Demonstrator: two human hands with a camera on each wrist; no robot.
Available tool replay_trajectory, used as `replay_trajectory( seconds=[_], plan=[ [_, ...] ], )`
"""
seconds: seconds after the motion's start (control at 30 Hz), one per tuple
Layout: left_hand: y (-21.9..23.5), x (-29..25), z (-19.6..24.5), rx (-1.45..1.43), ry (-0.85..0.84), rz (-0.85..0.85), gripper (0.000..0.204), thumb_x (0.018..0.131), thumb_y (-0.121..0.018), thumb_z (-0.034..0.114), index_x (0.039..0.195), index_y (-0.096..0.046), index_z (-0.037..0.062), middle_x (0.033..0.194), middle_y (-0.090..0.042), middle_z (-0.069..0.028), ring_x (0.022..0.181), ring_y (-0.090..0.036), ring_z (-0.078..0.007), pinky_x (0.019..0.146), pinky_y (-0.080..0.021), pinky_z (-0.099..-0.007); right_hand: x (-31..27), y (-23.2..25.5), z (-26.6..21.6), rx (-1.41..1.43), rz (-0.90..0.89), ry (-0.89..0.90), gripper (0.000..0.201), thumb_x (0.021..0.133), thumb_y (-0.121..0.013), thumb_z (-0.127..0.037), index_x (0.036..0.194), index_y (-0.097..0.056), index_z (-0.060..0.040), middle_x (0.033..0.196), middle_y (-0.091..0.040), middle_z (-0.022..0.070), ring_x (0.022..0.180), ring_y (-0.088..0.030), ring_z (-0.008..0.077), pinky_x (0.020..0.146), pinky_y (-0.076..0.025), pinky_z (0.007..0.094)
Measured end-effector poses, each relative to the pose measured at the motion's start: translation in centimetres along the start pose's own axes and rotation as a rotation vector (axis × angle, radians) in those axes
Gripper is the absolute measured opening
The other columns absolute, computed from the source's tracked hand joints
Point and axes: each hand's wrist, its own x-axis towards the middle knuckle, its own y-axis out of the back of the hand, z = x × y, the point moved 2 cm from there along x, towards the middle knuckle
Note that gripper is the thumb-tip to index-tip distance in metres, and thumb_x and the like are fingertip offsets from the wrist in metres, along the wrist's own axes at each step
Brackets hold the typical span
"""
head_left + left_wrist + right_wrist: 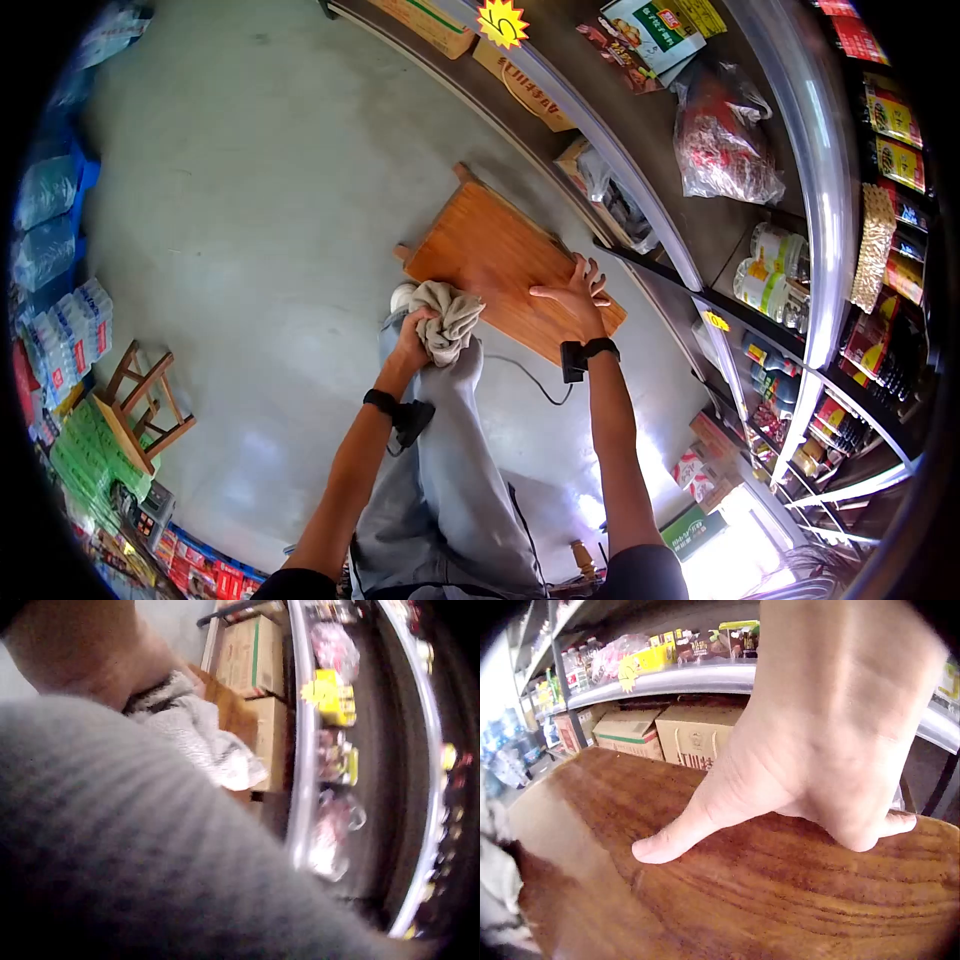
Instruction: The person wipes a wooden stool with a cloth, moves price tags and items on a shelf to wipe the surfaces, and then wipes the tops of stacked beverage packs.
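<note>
A grey-beige cloth (446, 318) is bunched up in my left hand (412, 340), which grips it beside the near left edge of a low wooden stool or bench (490, 250). That piece has a flat, glossy orange-brown top, with two leg ends jutting out at its far left. On the right part of the top rests my right hand (578, 298), fingers spread. The right wrist view shows its thumb (660, 849) laid out along the wood grain. In the left wrist view a grey trouser leg hides much of the cloth (199, 731) and hand.
Shelves (700, 290) of packaged goods run close along the right. Cardboard boxes (697, 735) stand under the lowest shelf, just beyond the wooden top. A small wooden stool (145, 405) and wrapped bottle packs (70, 335) are at the left. A thin cable (535, 375) lies near my knee.
</note>
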Motion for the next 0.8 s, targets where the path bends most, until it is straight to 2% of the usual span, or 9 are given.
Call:
replay_trajectory(
  seconds=[0.17,0.3,0.37,0.47,0.53,0.57,0.67,0.73,0.8],
  plan=[
    [-5.9,0.5,3.3,-0.026,0.144,-0.352,0.040,0.071,-0.051,0.019,0.105,-0.051,-0.0026,0.092,-0.059,-0.0165,0.077,-0.059,-0.0292,0.069,-0.051,-0.0403,1.6,0.8,0.8,-0.063,-0.020,-0.054,0.126,0.039,-0.080,-0.060,0.139,-0.014,-0.0193,0.144,-0.006,0.0138,0.130,0.001,0.0457,0.094,-0.001,0.0706],
    [-8.5,2.9,2.7,0.090,0.107,0.000,0.032,0.070,-0.053,0.017,0.095,-0.053,-0.0034,0.085,-0.061,-0.0163,0.073,-0.061,-0.0287,0.063,-0.052,-0.0387,1.5,2.0,0.0,-0.147,-0.080,-0.043,0.124,0.040,-0.080,-0.059,0.138,-0.018,-0.0157,0.142,-0.019,0.0156,0.131,-0.010,0.0429,0.095,-0.007,0.0704],
    [-6.8,5.5,1.4,-0.034,0.073,-0.122,0.034,0.070,-0.052,0.019,0.097,-0.054,-0.0025,0.085,-0.061,-0.0159,0.075,-0.061,-0.0297,0.063,-0.052,-0.0418,1.9,2.6,-1.1,-0.183,-0.008,-0.033,0.121,0.040,-0.080,-0.058,0.137,-0.023,-0.0123,0.140,-0.027,0.0163,0.132,-0.014,0.0413,0.096,-0.008,0.0702],
    [-6.0,6.3,0.3,-0.131,-0.018,-0.218,0.037,0.070,-0.052,0.020,0.100,-0.053,-0.0014,0.088,-0.061,-0.0157,0.079,-0.061,-0.0306,0.065,-0.052,-0.0439,2.1,4.7,-4.6,-0.425,-0.267,0.191,0.109,0.043,-0.080,-0.052,0.131,-0.035,-0.0059,0.135,-0.036,0.0189,0.127,-0.028,0.0388,0.099,-0.018,0.0635],
    [-5.1,5.6,0.4,-0.157,-0.014,-0.211,0.037,0.070,-0.054,0.017,0.102,-0.052,-0.0005,0.093,-0.060,-0.0149,0.083,-0.060,-0.0304,0.069,-0.052,-0.0434,4.6,2.9,-3.8,0.236,-0.348,0.319,0.093,0.047,-0.080,-0.038,0.124,-0.043,-0.0002,0.124,-0.047,0.0224,0.115,-0.044,0.0361,0.099,-0.032,0.0485],
    [-4.2,5.6,0.5,-0.161,-0.002,-0.190,0.037,0.069,-0.055,0.016,0.103,-0.052,-0.0002,0.096,-0.059,-0.0144,0.085,-0.060,-0.0301,0.070,-0.052,-0.0431,5.1,2.2,-4.0,0.268,-0.325,0.358,0.093,0.046,-0.080,-0.032,0.124,-0.042,0.0028,0.121,-0.049,0.0216,0.111,-0.046,0.0340,0.097,-0.034,0.0443],
    [-0.3,6.7,1.0,-0.114,0.002,-0.263,0.037,0.069,-0.055,0.012,0.103,-0.052,0.0000,0.098,-0.059,-0.0143,0.087,-0.059,-0.0304,0.073,-0.052,-0.0431,5.8,1.3,-5.3,0.006,-0.264,0.354,0.093,0.044,-0.081,-0.016,0.122,-0.038,0.0119,0.114,-0.053,0.0190,0.099,-0.052,0.0277,0.093,-0.039,0.0318],
    [-0.3,5.3,2.4,-0.112,0.004,-0.218,0.036,0.069,-0.054,0.012,0.103,-0.052,-0.0002,0.098,-0.059,-0.0146,0.087,-0.059,-0.0306,0.074,-0.051,-0.0433,6.0,0.8,-5.6,0.079,-0.450,0.315,0.095,0.041,-0.085,-0.024,0.122,-0.044,0.0059,0.119,-0.052,0.0186,0.107,-0.050,0.0274,0.095,-0.036,0.0313],
    [-0.2,3.9,3.8,-0.113,0.006,-0.181,0.036,0.069,-0.053,0.011,0.103,-0.051,-0.0003,0.098,-0.058,-0.0148,0.088,-0.059,-0.0308,0.075,-0.051,-0.0435,5.7,1.0,-7.3,-0.028,-0.263,0.333,0.083,0.045,-0.085,-0.033,0.112,-0.052,0.0018,0.105,-0.059,0.0137,0.099,-0.053,0.0262,0.089,-0.039,0.0322]
  ],
)
